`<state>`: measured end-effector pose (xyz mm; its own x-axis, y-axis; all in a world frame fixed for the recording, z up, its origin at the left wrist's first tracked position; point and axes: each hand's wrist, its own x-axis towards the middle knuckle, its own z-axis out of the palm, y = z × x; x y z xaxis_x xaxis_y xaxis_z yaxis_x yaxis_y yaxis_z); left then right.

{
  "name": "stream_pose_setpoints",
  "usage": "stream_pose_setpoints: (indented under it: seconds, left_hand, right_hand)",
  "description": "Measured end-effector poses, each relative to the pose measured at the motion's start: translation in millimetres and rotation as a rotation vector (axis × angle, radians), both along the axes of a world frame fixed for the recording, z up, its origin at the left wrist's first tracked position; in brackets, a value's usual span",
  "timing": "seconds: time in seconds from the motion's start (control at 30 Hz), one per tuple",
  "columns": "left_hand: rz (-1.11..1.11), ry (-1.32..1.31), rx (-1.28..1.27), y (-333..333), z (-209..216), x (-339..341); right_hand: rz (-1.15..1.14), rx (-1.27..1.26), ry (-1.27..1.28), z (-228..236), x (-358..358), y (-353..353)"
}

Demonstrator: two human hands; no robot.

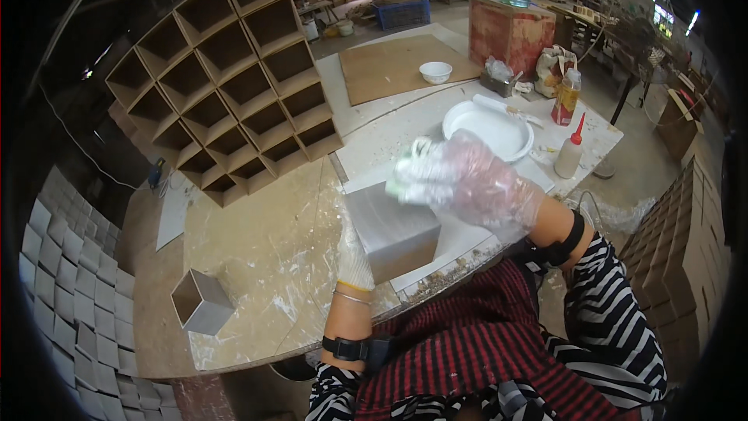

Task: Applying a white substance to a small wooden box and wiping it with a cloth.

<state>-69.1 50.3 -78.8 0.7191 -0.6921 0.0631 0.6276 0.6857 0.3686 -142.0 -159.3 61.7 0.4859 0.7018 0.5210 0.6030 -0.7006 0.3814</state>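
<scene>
A box (393, 218) with a wet-looking grey top and a brown near side sits on the work table in front of me. My left hand (354, 257), in a white knitted glove, holds the box at its left side; some of its fingers are hidden. My right hand (475, 175), in a clear plastic glove, is above the box's far right corner. Its fingers close round a soft pad (417, 171) smeared with white, pale green at its edge and blurred by motion. Beyond the right hand lies a round white basin (460, 121) with white paint in it.
A brush (506, 109) rests across the basin, near a red-tipped glue bottle (570, 152) and another bottle (566, 97). A tall brown cubby rack (226, 78) stands at the left. One open box (201, 302) lies on the table's near left. Stacked pale boxes (78, 288) stand beyond.
</scene>
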Motion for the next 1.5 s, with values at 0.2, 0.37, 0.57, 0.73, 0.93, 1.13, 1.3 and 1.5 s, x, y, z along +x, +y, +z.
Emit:
stream_pose_setpoints:
  seconds: [0.2,0.37,0.57,0.73,0.93,1.13,1.3,1.5]
  left_hand:
    - [0.098,-0.096,0.334,-12.6,-12.2,-3.9]
    - [0.264,-0.039,0.496,4.7,-8.6,-22.0]
    - [0.155,-0.574,0.49,8.7,-40.7,0.5]
    - [0.304,-0.266,0.797,-4.8,-7.9,-38.8]
    - [0.203,-0.086,0.523,1.1,-16.1,-16.8]
    - [-0.14,-0.306,-0.144,8.6,-43.9,-10.0]
    - [0.067,-0.057,0.056,16.4,-55.6,-1.9]
    - [0.178,-0.048,0.135,5.0,-26.7,-13.3]
  right_hand:
    - [0.237,-0.042,0.209,-8.5,-5.9,1.5]
    - [0.144,0.095,0.077,-18.5,34.5,0.6]
    - [0.073,0.207,0.859,-37.4,-12.7,20.5]
    - [0.077,0.004,0.251,0.0,25.7,15.6]
    - [0.188,0.045,0.003,-6.2,1.2,-6.8]
    - [-0.064,-0.062,0.296,-23.5,20.8,-13.2]
    - [-0.133,0.162,0.216,-22.7,46.1,-34.3]
    - [-0.145,0.848,0.444,-53.0,29.5,-36.4]
